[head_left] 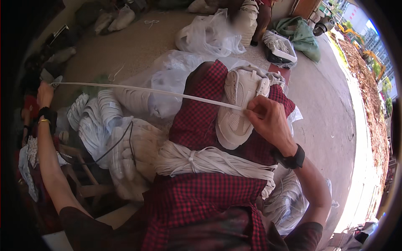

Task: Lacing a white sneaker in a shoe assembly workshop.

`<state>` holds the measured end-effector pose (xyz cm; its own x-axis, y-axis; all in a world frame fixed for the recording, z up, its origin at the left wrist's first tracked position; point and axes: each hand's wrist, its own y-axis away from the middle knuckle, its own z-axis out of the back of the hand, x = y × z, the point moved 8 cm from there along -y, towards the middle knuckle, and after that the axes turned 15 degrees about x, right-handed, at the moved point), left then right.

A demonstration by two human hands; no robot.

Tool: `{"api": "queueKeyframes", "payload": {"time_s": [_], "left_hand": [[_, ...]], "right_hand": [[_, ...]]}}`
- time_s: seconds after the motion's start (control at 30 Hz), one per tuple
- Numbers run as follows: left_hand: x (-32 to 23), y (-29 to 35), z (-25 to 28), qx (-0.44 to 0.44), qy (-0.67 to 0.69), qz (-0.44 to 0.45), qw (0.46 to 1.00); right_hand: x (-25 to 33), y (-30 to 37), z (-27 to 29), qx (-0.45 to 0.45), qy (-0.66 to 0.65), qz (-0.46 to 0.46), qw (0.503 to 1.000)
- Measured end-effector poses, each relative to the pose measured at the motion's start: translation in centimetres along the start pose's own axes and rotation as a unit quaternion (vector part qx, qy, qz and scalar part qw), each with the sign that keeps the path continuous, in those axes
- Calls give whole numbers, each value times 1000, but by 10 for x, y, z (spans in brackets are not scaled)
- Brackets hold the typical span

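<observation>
A white shoelace (167, 93) is stretched taut across the view between my two hands. At the far left, with the arm fully extended, my left hand (44, 95) is closed around one end of it. My right hand (268, 119) pinches the other part of the lace over a white sneaker upper (239, 90). That upper rests on my lap, on a red-and-black checked apron (197, 108), its toe toward me. Nearer my body, a tied bundle of white shoelaces (205, 161) lies across the apron.
Left of my lap are stacked white uppers (94, 111) in clear plastic and a wooden stool frame (86, 178). Ahead lie plastic bags (205, 35), a white tray (287, 51) and a green sack (299, 35). Another person's leg (261, 21) shows at the top.
</observation>
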<state>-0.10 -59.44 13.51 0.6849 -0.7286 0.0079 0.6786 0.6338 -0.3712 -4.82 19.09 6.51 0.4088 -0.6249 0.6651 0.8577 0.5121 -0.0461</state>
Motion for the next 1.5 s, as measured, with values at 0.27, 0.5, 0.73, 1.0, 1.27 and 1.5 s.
{"api": "queueKeyframes", "payload": {"time_s": [0.27, 0.5, 0.73, 1.0, 1.27, 1.5], "left_hand": [[-367, 230, 6, 108, 472, -380, 788], [-494, 398, 77, 162, 500, -596, 607], [-504, 412, 66, 297, 466, -570, 608], [-497, 420, 59, 210, 493, -586, 608], [-484, 398, 49, 381, 408, -630, 540], [-424, 292, -4, 410, 204, -540, 706]], "right_hand": [[2, 16, -3, 12, 53, 23, 998], [-1, 11, -11, -42, 5, 31, 999], [-11, 13, -3, -65, -16, 26, 997], [-10, 10, -5, -70, -23, 32, 997], [-9, 9, -5, -52, -30, 18, 998], [-14, 10, -7, -66, -22, 24, 997]]}}
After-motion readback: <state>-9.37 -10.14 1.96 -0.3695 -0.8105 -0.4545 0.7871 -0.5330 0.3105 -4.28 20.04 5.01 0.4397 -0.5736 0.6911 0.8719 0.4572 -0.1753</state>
